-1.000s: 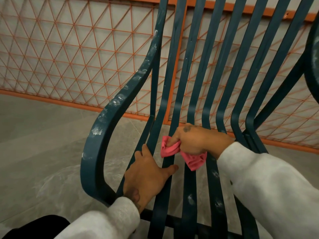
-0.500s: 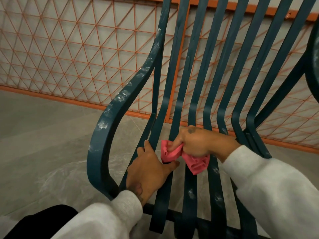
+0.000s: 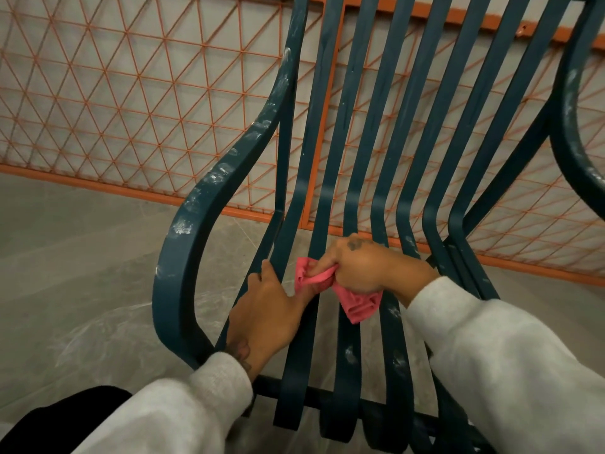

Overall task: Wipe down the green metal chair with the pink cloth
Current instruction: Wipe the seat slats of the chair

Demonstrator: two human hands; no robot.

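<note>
While gripping the bunched pink cloth [image 3: 360, 306] in the right hand [image 3: 357, 267] over the middle seat slats, and clasping a left slat of the green metal chair [image 3: 170, 290] with the left hand [image 3: 268, 309]: judged barely begun, with white smudges [image 3: 183, 227] showing along left armrest, near slats and right arm. No containers in view.

Cloth [image 3: 360, 306] on the chair [image 3: 176, 257], left hand [image 3: 268, 312] just left of it, mesh fence [image 3: 131, 93] behind.
</note>
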